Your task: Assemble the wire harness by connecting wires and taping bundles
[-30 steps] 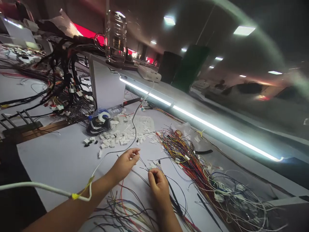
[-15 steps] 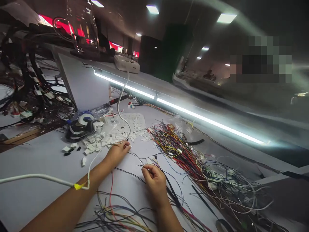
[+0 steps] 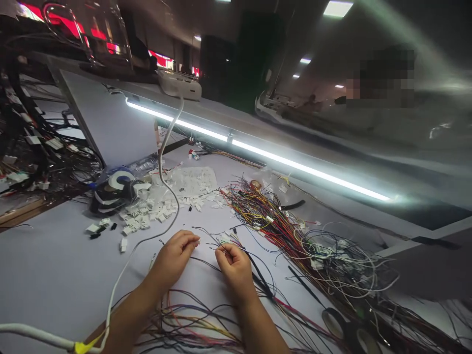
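1. Left hand [image 3: 173, 255], lower centre of the frame, pinches a small white connector [image 3: 197, 242] in closed fingers.
2. Right hand [image 3: 232, 263], just beside it, grips a thin black wire [image 3: 258, 280] in closed fingers.
3. Risk: the wire could snag the loose wire tangle [image 3: 295, 231] at centre right, dragging it across the bench [image 3: 55, 265].
4. The tiny connector may slip and get lost among the scattered white connectors [image 3: 155, 211] at centre left.
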A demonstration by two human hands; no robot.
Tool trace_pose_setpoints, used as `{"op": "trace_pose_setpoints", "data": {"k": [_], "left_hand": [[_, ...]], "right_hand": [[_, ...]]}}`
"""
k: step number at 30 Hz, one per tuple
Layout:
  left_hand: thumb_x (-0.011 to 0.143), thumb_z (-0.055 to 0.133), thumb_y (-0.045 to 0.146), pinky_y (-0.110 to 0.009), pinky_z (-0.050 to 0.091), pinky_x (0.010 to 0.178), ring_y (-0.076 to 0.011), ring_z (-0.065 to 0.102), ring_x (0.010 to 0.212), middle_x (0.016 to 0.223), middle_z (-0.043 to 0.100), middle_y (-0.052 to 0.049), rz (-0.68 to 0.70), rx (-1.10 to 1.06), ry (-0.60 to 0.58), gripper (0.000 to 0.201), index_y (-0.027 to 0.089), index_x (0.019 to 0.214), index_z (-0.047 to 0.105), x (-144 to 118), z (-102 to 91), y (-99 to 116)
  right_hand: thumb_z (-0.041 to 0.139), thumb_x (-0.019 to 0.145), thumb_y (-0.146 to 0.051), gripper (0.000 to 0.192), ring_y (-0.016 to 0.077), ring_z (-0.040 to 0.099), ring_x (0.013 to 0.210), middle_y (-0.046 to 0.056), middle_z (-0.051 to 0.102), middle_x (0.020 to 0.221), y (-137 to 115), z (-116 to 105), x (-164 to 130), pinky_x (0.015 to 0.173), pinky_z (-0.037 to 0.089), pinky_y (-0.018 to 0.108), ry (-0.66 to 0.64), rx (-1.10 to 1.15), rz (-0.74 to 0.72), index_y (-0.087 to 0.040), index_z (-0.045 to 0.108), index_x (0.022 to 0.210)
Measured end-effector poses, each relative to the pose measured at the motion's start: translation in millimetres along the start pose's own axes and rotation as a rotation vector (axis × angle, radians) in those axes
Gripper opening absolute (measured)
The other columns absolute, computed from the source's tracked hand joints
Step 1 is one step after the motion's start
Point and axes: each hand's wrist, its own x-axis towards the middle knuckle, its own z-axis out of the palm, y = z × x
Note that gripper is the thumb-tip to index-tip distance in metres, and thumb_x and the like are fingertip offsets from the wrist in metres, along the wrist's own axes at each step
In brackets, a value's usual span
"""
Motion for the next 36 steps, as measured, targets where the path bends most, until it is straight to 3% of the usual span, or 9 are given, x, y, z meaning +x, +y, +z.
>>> {"op": "trace_pose_setpoints", "data": {"k": [4, 8, 12, 17, 25, 28, 31, 34, 36], "left_hand": [[0.085, 0.045, 0.021, -0.036, 0.045, 0.083, -0.0256, 0.060, 0.091, 0.102, 0.069, -0.007, 0.237, 0.594, 0.048, 0.029, 0.025, 0.093, 0.073, 6, -12.2, -9], [0.085, 0.046, 0.024, -0.041, 0.041, 0.086, -0.0318, 0.055, 0.098, 0.103, 0.068, -0.012, 0.267, 0.786, 0.135, 0.033, 0.022, 0.105, 0.072, 8, -16.8, -6], [0.082, 0.058, 0.038, -0.036, 0.044, 0.081, -0.0271, 0.056, 0.093, 0.103, 0.065, -0.009, 0.167, 0.313, 0.033, 0.041, 0.024, 0.119, 0.067, -1, -5.9, 8], [0.071, 0.075, 0.041, -0.021, 0.043, 0.061, -0.0101, 0.047, 0.061, 0.072, 0.058, 0.002, -0.263, -0.612, -0.257, 0.049, 0.022, 0.116, 0.068, -22, 19.4, 17], [0.053, 0.088, 0.039, -0.016, 0.047, 0.055, -0.0096, 0.045, 0.058, 0.062, 0.058, 0.002, -0.342, -0.731, -0.293, 0.038, 0.019, 0.082, 0.075, -24, 24.2, 25], [0.054, 0.087, 0.044, -0.013, 0.050, 0.059, -0.0113, 0.049, 0.063, 0.057, 0.055, 0.003, -0.357, -0.682, -0.303, 0.032, 0.020, 0.070, 0.072, -23, 19.1, 27], [0.052, 0.089, 0.040, -0.012, 0.052, 0.057, -0.0100, 0.049, 0.062, 0.061, 0.058, 0.004, -0.433, -0.726, -0.244, 0.040, 0.022, 0.085, 0.073, -21, 15.9, 29], [0.045, 0.092, 0.029, -0.013, 0.052, 0.049, -0.0059, 0.047, 0.055, 0.084, 0.066, 0.002, -0.481, -0.856, -0.215, 0.054, 0.022, 0.093, 0.071, -23, 18.8, 31], [0.046, 0.091, 0.023, -0.016, 0.053, 0.050, -0.0066, 0.048, 0.056, 0.083, 0.064, 0.002, -0.477, -0.899, -0.246, 0.053, 0.021, 0.094, 0.070, -26, 23.0, 32]], "right_hand": [[0.058, 0.081, -0.033, 0.018, 0.0110, 0.037, 0.052, -0.004, 0.043, 0.056, -2, 0, -1, 0.050, 0.032, 0.022, -0.029, -0.084, -0.072, -0.019, 0.067, 0.075], [0.055, 0.086, -0.038, 0.024, 0.0132, 0.049, 0.059, 0.000, 0.059, 0.066, 0, 1, -2, 0.058, 0.040, 0.024, -0.026, -0.097, -0.143, -0.019, 0.069, 0.081], [0.048, 0.090, -0.042, 0.031, 0.0151, 0.056, 0.065, 0.003, 0.064, 0.070, 0, 0, -2, 0.065, 0.046, 0.025, 0.039, -0.036, -0.191, -0.017, 0.068, 0.087], [0.036, 0.097, -0.039, 0.035, 0.0151, 0.062, 0.073, 0.004, 0.068, 0.081, -14, -3, -7, 0.070, 0.048, 0.023, 0.059, -0.240, -0.236, -0.018, 0.064, 0.095], [0.051, 0.089, -0.029, 0.034, 0.0229, 0.063, 0.091, 0.008, 0.068, 0.102, -50, -16, -34, 0.081, 0.050, 0.035, -0.152, -0.936, -0.356, -0.018, 0.054, 0.121], [0.053, 0.090, -0.029, 0.039, 0.0206, 0.058, 0.108, 0.006, 0.063, 0.121, -57, -56, -60, 0.094, 0.044, 0.035, -0.105, -0.811, -0.540, -0.025, 0.051, 0.129], [0.046, 0.091, -0.022, 0.024, 0.0130, 0.063, 0.090, 0.001, 0.070, 0.100, -45, -126, -85, 0.083, 0.047, 0.023, -0.044, -0.739, -0.490, -0.026, 0.065, 0.105], [0.039, 0.092, -0.018, 0.030, 0.0139, 0.062, 0.097, 0.004, 0.069, 0.103, -20, -207, -98, 0.087, 0.044, 0.023, 0.326, -1.022, 0.207, -0.022, 0.066, 0.103], [0.041, 0.089, -0.017, 0.029, 0.0184, 0.063, 0.096, 0.007, 0.070, 0.103, -2, -251, -99, 0.084, 0.045, 0.028, 0.358, -1.077, 0.385, -0.020, 0.069, 0.099]]}}
